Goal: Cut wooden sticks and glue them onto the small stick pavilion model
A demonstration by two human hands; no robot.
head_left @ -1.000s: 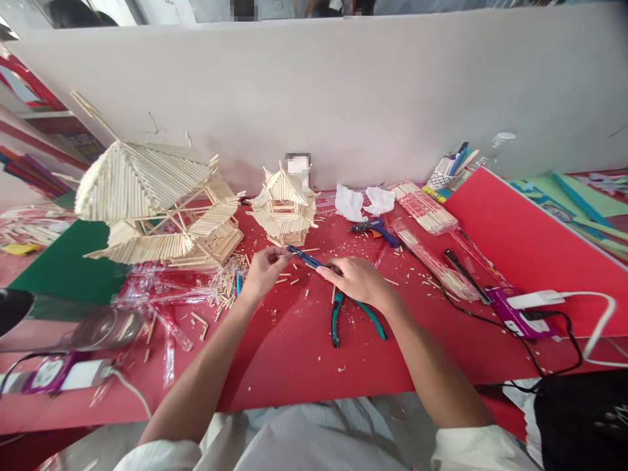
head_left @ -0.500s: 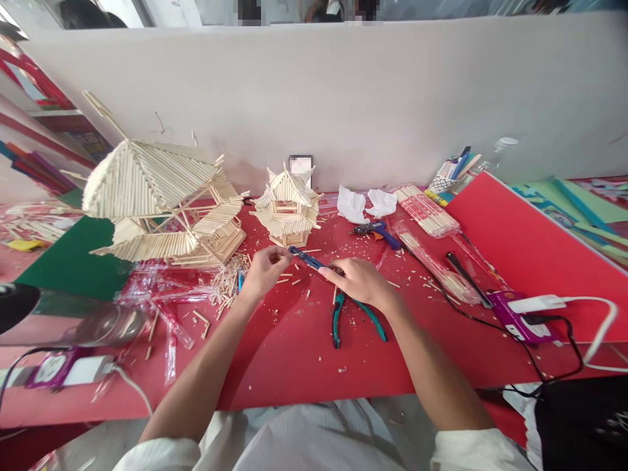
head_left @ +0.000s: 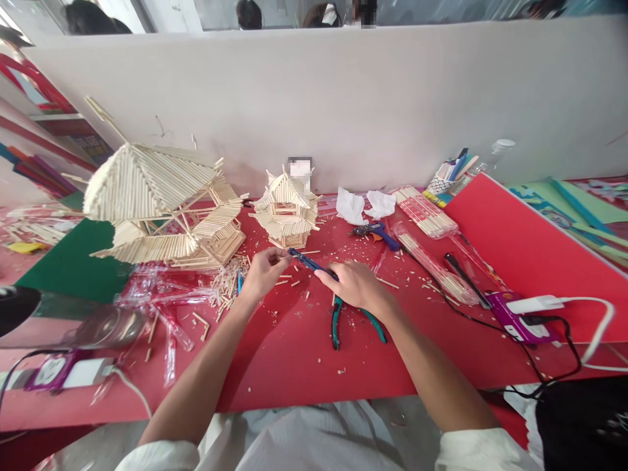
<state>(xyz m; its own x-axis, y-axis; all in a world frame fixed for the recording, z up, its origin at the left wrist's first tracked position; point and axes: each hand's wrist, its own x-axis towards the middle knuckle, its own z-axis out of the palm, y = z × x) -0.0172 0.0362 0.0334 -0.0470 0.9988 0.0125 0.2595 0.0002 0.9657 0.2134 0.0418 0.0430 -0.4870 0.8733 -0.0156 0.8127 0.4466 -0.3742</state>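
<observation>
My right hand [head_left: 354, 282] is closed around the end of a narrow dark blue tool [head_left: 305, 259], whose exact kind I cannot make out. Its tip points left and meets the pinched fingertips of my left hand [head_left: 266, 269]. What sits between those fingertips is too small to tell. Just beneath my right hand lie green-handled pliers [head_left: 335, 324], their jaws hidden by the hand. Beyond both hands stands a small pagoda model [head_left: 286, 210] built of thin wooden sticks. A larger stick pavilion [head_left: 147, 186] stands to the left.
Wood scraps [head_left: 229, 278] and clear plastic wrappers [head_left: 167, 294] cover the left side. A glue gun [head_left: 375, 232], crumpled tissues [head_left: 350, 206], and bagged sticks [head_left: 426, 212] lie at the right. Purple power strips [head_left: 520, 317] with cables sit at both sides, beside a red board [head_left: 540, 255].
My right hand has shifted slightly and turned a little over the blue tool. The left hand stays almost in place, and the view has tilted marginally.
</observation>
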